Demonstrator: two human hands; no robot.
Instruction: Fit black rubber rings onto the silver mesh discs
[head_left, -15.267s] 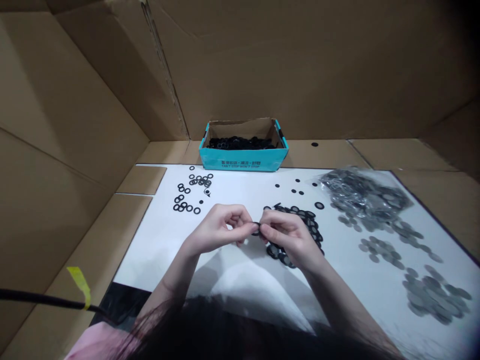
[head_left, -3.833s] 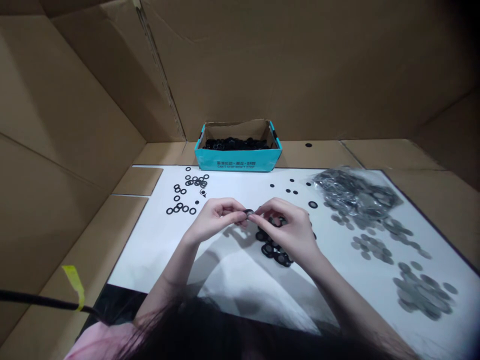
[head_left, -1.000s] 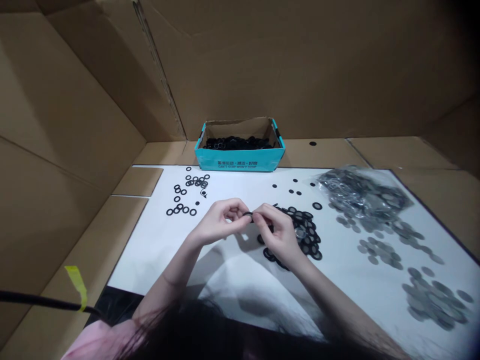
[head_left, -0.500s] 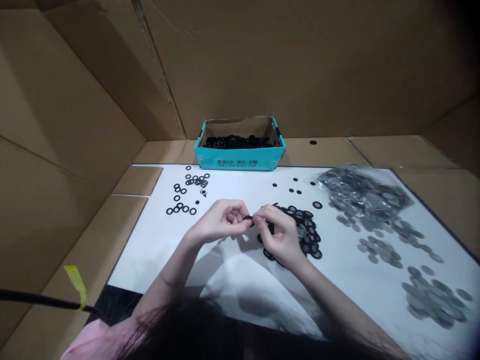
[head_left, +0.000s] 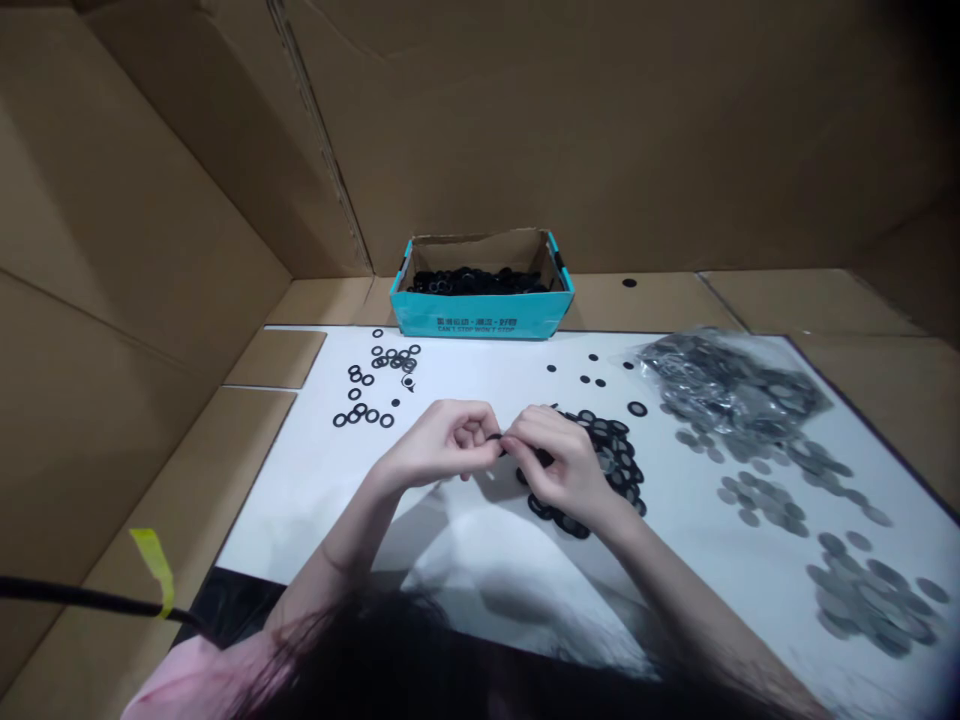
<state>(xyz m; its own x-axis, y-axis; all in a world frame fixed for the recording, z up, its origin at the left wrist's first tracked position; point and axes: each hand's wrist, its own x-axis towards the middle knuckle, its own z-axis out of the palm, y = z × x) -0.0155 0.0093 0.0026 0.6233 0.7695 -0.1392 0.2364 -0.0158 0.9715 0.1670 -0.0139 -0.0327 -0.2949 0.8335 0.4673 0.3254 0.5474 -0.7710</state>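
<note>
Hands meeting fingertip to fingertip, left hand (head_left: 442,452) and right hand (head_left: 564,466) pinching one small black ring (head_left: 495,437), wrists raised off white table (head_left: 465,390).

White tabletop (head_left: 465,385) carries black rings (head_left: 375,385), grey discs (head_left: 765,500), teal box (head_left: 484,300).

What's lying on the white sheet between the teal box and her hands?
Bare white sheet in the head view, from teal box to left hand and right hand.

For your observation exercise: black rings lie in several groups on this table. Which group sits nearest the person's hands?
The dense pile of black rings directly under and behind the right hand. The scattered rings lie apart to the left; the teal box stands at the back.
</note>
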